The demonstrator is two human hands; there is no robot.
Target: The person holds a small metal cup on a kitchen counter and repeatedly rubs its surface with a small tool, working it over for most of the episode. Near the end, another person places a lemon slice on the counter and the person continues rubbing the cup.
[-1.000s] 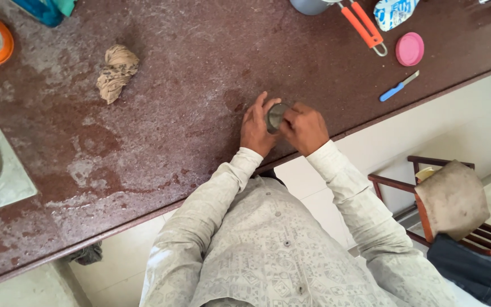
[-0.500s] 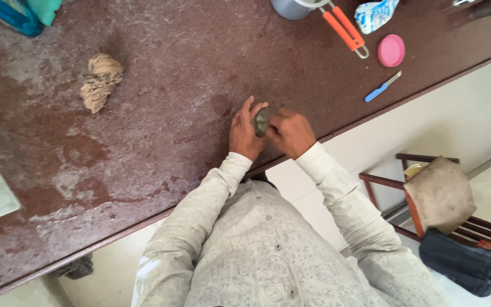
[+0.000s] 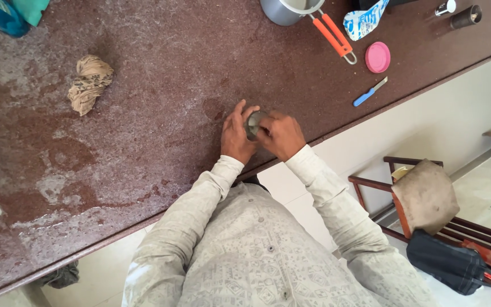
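A small round grey metal container (image 3: 254,124) stands on the dark red speckled stone counter (image 3: 160,85) close to its near edge. My left hand (image 3: 237,135) wraps around the container's left side. On its right side my right hand (image 3: 281,135) closes over the rim with the fingertips on top. What is inside the container is hidden by my fingers.
A crumpled beige cloth (image 3: 89,82) lies at the left. At the back right are a steel pot with an orange handle (image 3: 308,17), a blue and white pouch (image 3: 365,20), a pink lid (image 3: 378,57) and a small blue-handled knife (image 3: 369,92). A wooden rack with bags (image 3: 433,227) stands right of me.
The view has shifted, so the counter items sit further left and up in the picture. Both hands stay on the container in the same grip.
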